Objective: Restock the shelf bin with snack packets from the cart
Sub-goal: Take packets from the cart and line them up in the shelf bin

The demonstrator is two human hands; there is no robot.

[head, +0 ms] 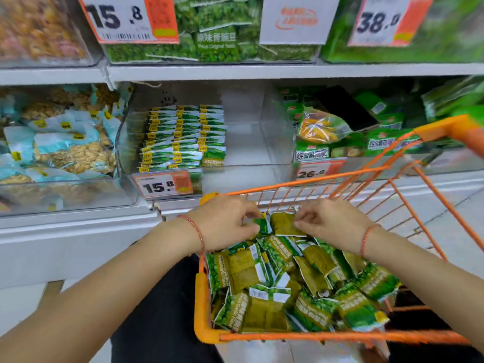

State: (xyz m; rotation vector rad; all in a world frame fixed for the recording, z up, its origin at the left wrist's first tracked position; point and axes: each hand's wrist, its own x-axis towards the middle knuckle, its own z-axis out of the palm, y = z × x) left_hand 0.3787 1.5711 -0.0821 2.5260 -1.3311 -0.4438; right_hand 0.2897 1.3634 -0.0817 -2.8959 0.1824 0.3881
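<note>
Two hands reach into one orange cart [207, 332] at 5 o'clock. The left hand [225, 222] pinches a green snack packet [263, 225]. The right hand [328, 224] pinches one olive packet [284, 224]. Too many packets [301, 289] in the cart to count. One clear shelf bin [246, 176] at 12 o'clock holds three neat rows [183, 137].

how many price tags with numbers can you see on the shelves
4. One 15.8 tag top left, one 38.0 tag top right, one 15.8 tag on the middle bin, one 26.8 tag behind the cart. Others may be hidden.
</note>
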